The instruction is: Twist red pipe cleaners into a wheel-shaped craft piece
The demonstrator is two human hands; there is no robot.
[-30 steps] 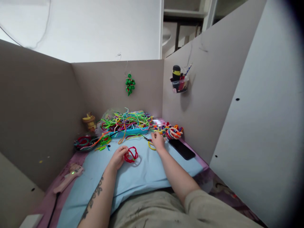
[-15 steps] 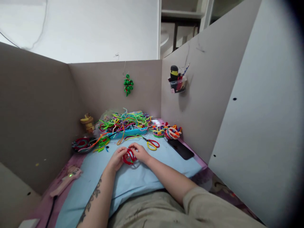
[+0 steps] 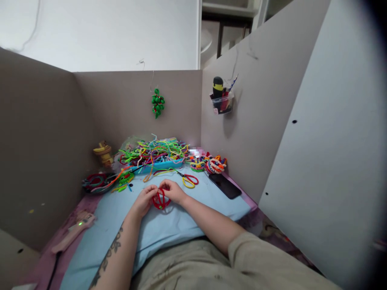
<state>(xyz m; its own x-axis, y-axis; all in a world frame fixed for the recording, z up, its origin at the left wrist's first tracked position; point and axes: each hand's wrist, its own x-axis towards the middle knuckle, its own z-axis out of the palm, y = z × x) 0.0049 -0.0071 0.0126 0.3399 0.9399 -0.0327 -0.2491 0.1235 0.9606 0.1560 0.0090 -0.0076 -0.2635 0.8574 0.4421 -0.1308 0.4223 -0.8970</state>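
Observation:
Between my two hands is a rounded, cage-like form of red pipe cleaners point(image 3: 161, 200) with a small green spot near its bottom. My left hand point(image 3: 145, 198) pinches its upper left side. From the upper right, my right hand point(image 3: 172, 191) pinches the same form, fingertips almost meeting the left ones. Scissors point(image 3: 189, 181) with one red and one yellow handle lie open just beyond my right hand. A green and red pipe-cleaner piece point(image 3: 124, 178) rests past my left hand, near small loose bits.
A blue tray point(image 3: 157, 166) heaped with colourful pipe cleaners stands at the back. A dark phone point(image 3: 225, 186) lies at right, near finished braided pieces point(image 3: 215, 164). A pink corded tool point(image 3: 75, 231) sits at left. Grey panels point(image 3: 136, 100) enclose the desk.
The camera view has shifted slightly, moving the whole scene left and up. Both hands keep hold of the red form, which now shows more of its loops below the fingers.

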